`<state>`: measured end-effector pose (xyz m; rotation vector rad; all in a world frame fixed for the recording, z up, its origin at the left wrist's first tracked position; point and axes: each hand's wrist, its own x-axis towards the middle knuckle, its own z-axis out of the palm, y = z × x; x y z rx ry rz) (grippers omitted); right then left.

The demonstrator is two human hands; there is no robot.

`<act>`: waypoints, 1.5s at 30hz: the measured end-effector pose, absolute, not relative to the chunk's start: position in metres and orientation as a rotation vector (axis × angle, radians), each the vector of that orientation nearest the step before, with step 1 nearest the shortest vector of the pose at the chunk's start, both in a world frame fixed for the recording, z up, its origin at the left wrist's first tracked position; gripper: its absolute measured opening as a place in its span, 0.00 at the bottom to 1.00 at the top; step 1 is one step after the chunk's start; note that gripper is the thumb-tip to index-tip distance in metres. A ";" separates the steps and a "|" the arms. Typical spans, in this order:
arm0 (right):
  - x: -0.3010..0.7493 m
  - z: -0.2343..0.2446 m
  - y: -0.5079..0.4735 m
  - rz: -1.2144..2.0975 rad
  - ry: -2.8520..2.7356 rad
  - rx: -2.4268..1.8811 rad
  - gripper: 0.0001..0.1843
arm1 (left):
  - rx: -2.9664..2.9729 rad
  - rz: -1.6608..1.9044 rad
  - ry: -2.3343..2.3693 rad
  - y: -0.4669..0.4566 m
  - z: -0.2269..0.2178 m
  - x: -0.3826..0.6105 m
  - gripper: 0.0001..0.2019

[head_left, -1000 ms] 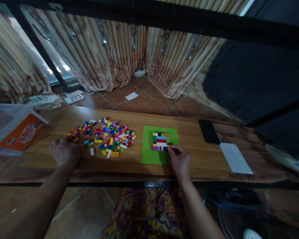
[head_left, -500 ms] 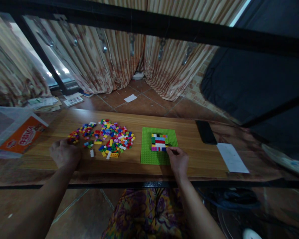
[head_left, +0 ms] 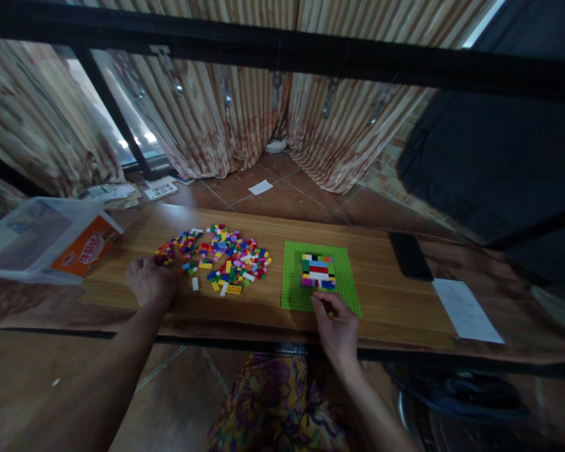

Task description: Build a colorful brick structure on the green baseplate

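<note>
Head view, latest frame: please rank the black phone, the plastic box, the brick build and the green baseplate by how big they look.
1. Plastic box, by far
2. Green baseplate
3. Brick build and black phone: too alike in apparent area to rank

From afar, I see the right hand point(head_left: 338, 323) at a green baseplate point(head_left: 290, 294), fingertips just on the near side of a multicoloured brick build point(head_left: 318, 271). The left hand point(head_left: 150, 281) is beside scattered bricks point(head_left: 238, 258), near a clear box point(head_left: 32, 242).
</note>
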<state>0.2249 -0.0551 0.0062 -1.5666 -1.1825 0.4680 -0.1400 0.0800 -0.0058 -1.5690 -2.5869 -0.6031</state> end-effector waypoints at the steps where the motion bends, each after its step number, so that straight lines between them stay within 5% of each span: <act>1: 0.216 0.009 -0.053 0.493 -1.244 -1.549 0.10 | -1.558 -0.610 -2.586 0.079 -0.005 -0.139 0.20; 24: 0.159 0.001 0.044 0.414 -1.982 -1.579 0.13 | -1.520 -0.663 -2.622 0.078 -0.006 -0.137 0.20; 38: 0.188 0.013 -0.017 0.606 -1.599 -1.514 0.11 | -1.536 -0.700 -2.645 0.077 -0.002 -0.136 0.21; 45: 0.253 0.009 -0.055 0.418 -1.446 -1.697 0.14 | -1.588 -0.621 -2.613 0.078 0.000 -0.136 0.22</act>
